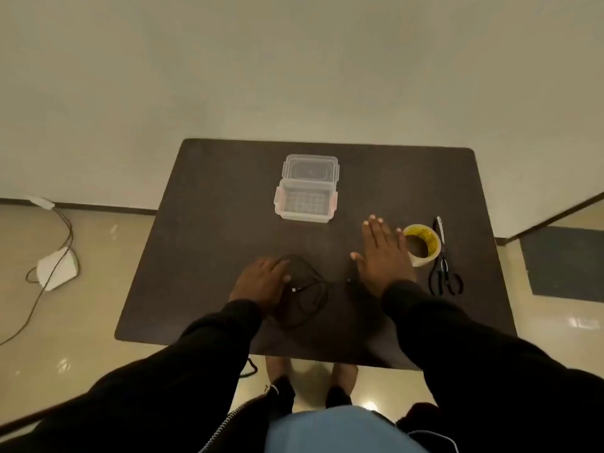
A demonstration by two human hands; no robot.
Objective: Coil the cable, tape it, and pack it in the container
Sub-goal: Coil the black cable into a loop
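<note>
From the head camera I look down on a dark counter (202,223) with both of my black-sleeved arms reaching over it. My left hand (261,281) lies palm down at the near left of centre, fingers loosely curled over the left edge of the black cable (313,286); I cannot tell whether it actually pinches the cable or only rests on it. The cable lies loose on the counter in a rough, untidy loop just to the right of that hand, with a small light connector end showing near the fingertips and another short end poking out toward my right hand. My right hand (384,253) is flat and spread, fingers apart, palm down on the counter and gripping nothing. Just beside its little finger stands a roll of yellowish packing tape (425,245), lying on its side with the hole up; whether hand and roll touch I cannot tell. Right of the tape a pair of black-handled scissors (444,269) lies with its blades pointing away from me. Farther back, near the middle of the counter, sits a clear plastic container (305,202) with pinkish side clips, its lid (310,168) folded open behind it and nothing visible inside. The cable is well apart from the container.
</note>
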